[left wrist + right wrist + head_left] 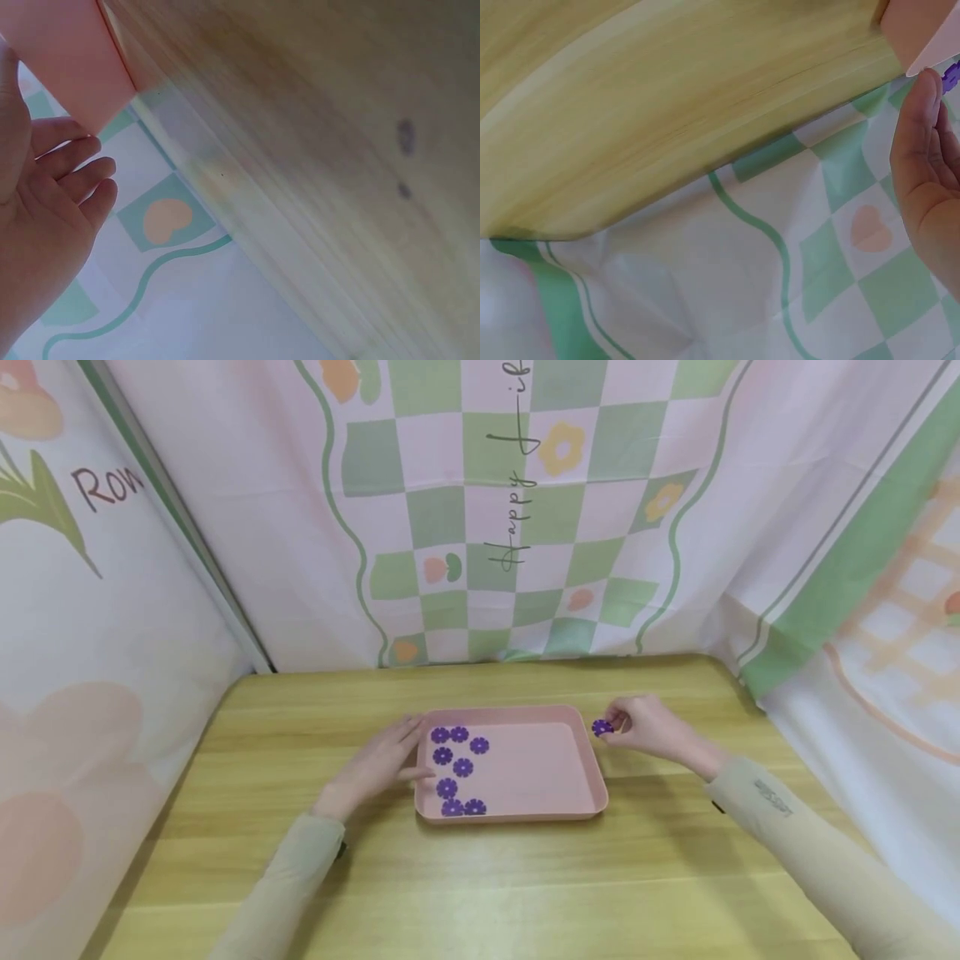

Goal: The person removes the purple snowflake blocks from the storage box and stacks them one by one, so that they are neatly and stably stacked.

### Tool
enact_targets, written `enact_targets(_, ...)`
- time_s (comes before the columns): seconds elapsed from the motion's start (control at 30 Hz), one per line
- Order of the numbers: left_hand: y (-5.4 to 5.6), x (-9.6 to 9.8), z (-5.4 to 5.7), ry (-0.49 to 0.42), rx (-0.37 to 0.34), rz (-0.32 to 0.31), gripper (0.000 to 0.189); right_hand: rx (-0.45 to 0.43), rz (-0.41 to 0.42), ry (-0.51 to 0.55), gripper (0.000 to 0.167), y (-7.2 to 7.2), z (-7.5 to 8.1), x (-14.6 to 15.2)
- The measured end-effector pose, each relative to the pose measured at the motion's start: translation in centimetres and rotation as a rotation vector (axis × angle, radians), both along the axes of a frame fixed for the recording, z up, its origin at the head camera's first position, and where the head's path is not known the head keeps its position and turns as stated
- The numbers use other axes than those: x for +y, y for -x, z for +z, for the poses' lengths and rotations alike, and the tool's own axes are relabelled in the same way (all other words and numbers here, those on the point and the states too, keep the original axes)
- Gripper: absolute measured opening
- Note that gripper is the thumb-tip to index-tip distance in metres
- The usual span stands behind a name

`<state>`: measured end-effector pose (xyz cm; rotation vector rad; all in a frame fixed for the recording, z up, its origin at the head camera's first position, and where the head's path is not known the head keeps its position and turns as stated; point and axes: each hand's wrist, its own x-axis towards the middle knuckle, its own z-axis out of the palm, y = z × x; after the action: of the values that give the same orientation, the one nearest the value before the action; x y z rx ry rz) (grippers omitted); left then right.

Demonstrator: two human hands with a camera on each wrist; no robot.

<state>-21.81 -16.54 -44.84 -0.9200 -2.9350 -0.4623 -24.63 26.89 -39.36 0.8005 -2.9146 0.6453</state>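
Beige sleeves (pixel 817 860) nearest the lens; purple flower piece (pixel 602 727) pinched just right of pink tray (pixel 540 768).

Grasps the purple flower piece between thumb and fingers of right hand (pixel 652 727), just outside the tray's right wall; cannot tell whether clear of the wooden table (pixel 525 893). In right wrist view, shows only partly, at the picture's edge, beside the fingertips. Touches the tray's left side with left hand (pixel 375 768), fingers extended and unclenched, thumb over the rim. Inside, near that thumb: eight more purple pieces (pixel 462 767), loosely scattered along the left side, lowest two side by side at the near wall. Behind the table: hanging cloth (pixel 487 518), green-and-white checks, lettering, small flowers.
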Motion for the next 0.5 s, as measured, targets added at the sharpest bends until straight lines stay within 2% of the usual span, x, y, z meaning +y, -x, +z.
enact_targets(0.2, 0.1, 0.0, -0.1, 0.006, 0.005, 0.003, 0.089, 0.017, -0.028, -0.016, 0.016, -0.2, -0.4, 1.0)
enact_targets(0.5, -0.1, 0.1, 0.3, 0.015, 0.004, 0.013, 0.091, -0.040, -0.085, -0.049, 0.017, -0.5, -0.9, 2.4)
